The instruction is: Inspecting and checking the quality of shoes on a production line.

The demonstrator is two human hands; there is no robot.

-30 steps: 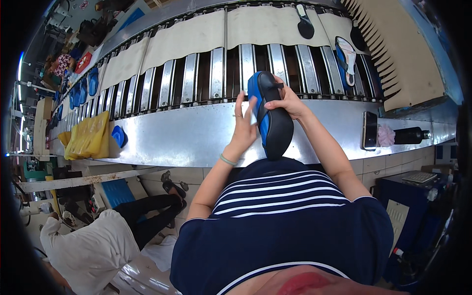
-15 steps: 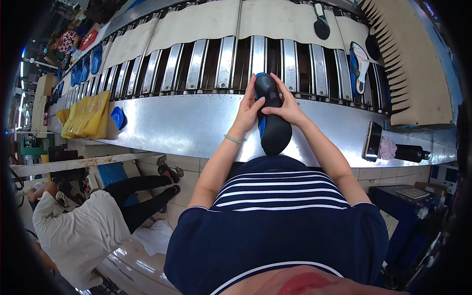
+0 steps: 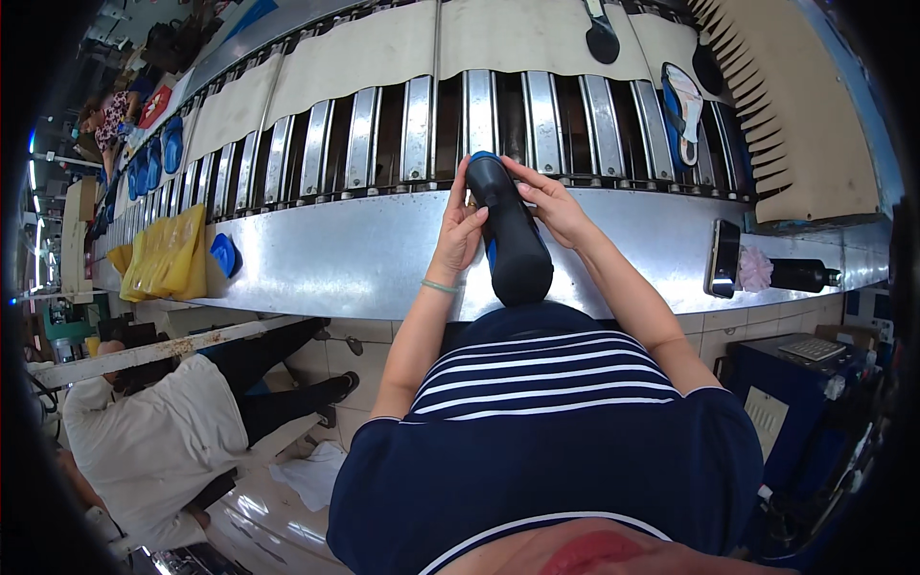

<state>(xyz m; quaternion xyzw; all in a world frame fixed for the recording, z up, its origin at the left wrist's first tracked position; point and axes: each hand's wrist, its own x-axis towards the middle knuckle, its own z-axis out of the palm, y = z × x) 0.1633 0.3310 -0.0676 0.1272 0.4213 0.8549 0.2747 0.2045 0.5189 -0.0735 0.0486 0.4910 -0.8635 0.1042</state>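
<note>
A black shoe last [image 3: 516,240], with blue showing at its far tip and along its left edge, is held lengthwise between my hands above the metal ledge [image 3: 355,249]. My left hand [image 3: 460,230] is closed on its left side, the thumb lying across the edge. From the right, my right hand [image 3: 558,209] grips the far half, fingers bent against its side. The near end of the last comes close to my striped shirt. The underside of the last is hidden.
Beyond the ledge runs a roller conveyor [image 3: 474,115] carrying cream mats, a sandal [image 3: 682,115] and a black sole [image 3: 602,40]. Yellow pieces [image 3: 168,257] and a blue piece [image 3: 222,255] lie left; a phone [image 3: 724,259] and black bottle [image 3: 800,275] right. A co-worker [image 3: 153,422] bends at lower left.
My hands and the last have shifted a little left. My right thumb has come off the top of the last to its side. The mats and sandal on the conveyor have moved left.
</note>
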